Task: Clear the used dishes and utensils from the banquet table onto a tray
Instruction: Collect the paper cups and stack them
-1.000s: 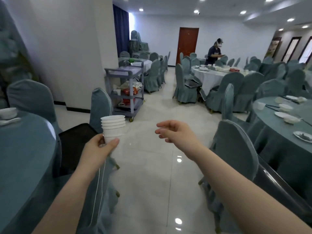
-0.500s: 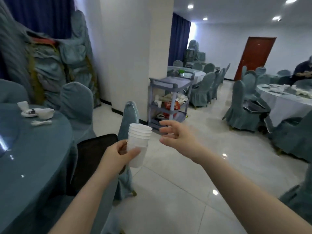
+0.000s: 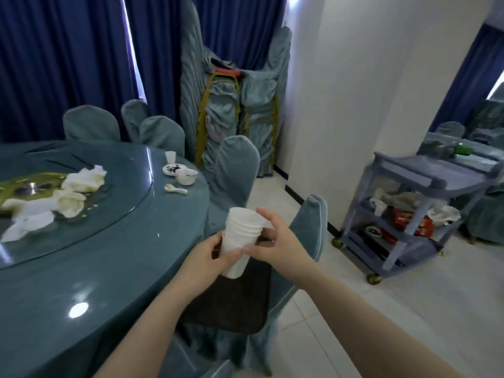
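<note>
Stack of white paper cups point(image 3: 242, 236) held tilted in the air just off the round bench point(image 3: 109, 268) rim, above a chair's dark seat point(image 3: 234, 301). Left hand point(image 3: 210, 257) grip wrapped around the lower cups; right hand point(image 3: 275, 241) grip pinching the upper rims. Bowl point(image 3: 186, 176), spoon point(image 3: 174, 189), small cup point(image 3: 170, 156) near the far bench edge. Open floor toward the cart point(image 3: 409, 214) on the right
</note>
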